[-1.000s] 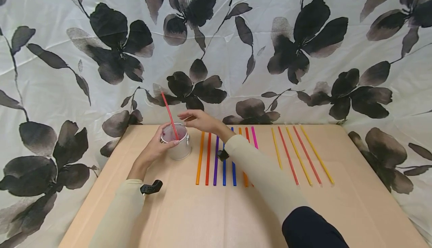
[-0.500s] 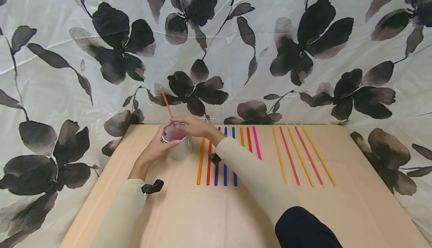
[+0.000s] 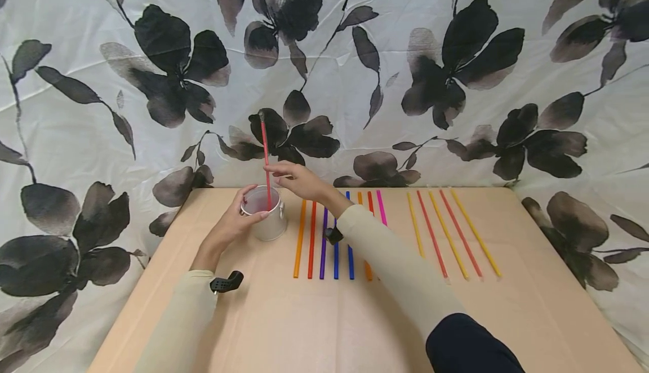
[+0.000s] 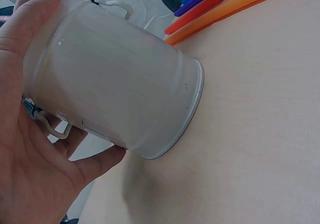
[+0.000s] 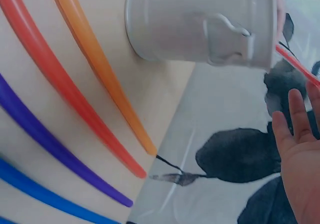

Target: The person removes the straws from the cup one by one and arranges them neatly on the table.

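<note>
In the head view my left hand [image 3: 234, 220] grips the side of a pale metal pail [image 3: 270, 226], thumb at the rim. The left wrist view shows the pail [image 4: 115, 74] with its bottom edge close over the table and small looped handles on its sides. A thin red stick with a greyish tip [image 3: 265, 142] stands nearly upright out of the pail, its lower end inside. My right hand [image 3: 301, 181] pinches this stick above the rim. In the right wrist view the other fingers of my right hand [image 5: 300, 149] are extended beside the red stick [image 5: 295, 64].
Several thicker coloured sticks, from an orange stick [image 3: 299, 243] to a pink stick [image 3: 381, 207], lie in a row right of the pail, partly under my right forearm. Farther right lie thinner yellow and red sticks [image 3: 461, 232]. A flowered cloth [image 3: 375, 80] hangs behind the table [image 3: 304, 322].
My right hand reached left to the red stick, then drew back right with it. The stick went from leaning left to nearly upright, its top higher. My left hand stayed on the pail.
</note>
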A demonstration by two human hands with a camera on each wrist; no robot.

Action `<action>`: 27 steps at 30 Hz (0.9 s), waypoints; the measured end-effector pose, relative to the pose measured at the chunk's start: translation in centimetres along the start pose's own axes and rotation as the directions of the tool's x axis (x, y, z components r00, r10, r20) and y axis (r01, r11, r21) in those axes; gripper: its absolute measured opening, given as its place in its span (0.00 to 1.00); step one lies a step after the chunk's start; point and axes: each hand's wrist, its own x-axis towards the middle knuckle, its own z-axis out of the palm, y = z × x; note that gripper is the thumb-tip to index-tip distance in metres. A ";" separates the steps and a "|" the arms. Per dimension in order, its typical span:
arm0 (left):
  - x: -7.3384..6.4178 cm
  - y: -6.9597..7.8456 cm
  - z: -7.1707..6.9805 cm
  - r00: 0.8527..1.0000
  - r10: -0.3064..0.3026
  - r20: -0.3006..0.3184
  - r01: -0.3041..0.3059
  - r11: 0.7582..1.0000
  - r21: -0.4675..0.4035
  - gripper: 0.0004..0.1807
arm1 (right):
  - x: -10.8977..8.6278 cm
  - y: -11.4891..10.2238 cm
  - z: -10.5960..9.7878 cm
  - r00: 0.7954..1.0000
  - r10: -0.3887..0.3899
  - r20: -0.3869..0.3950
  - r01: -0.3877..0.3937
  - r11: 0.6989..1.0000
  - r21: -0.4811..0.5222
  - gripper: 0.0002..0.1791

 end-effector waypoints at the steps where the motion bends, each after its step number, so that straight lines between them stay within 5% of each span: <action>1: 0.1 -0.3 0.0 1.000 0.007 -0.004 -0.007 1.000 -0.001 0.50 | -0.2 -0.1 -0.2 1.000 -0.012 -0.008 0.012 1.000 0.020 0.24; 7: 0.5 -2.1 -0.3 0.999 0.036 -0.023 -0.035 0.999 0.032 0.50 | -1.3 -1.3 -1.8 0.992 -0.107 -0.072 0.113 0.990 0.089 0.23; 13: 0.6 -2.3 -0.3 0.999 0.039 -0.017 -0.038 0.999 0.034 0.50 | -3.1 -4.1 -4.0 0.971 -0.171 -0.168 0.188 0.978 0.093 0.23; 17: 0.6 -2.3 -0.1 0.999 0.031 -0.014 -0.031 0.999 0.038 0.50 | -3.6 -3.9 -5.4 0.956 -0.188 -0.226 0.218 0.969 0.119 0.22; 27: 0.4 -1.9 0.0 1.000 0.014 -0.022 -0.012 0.998 0.056 0.51 | -6.9 -4.6 -8.2 0.913 -0.091 -0.397 0.173 0.969 0.174 0.18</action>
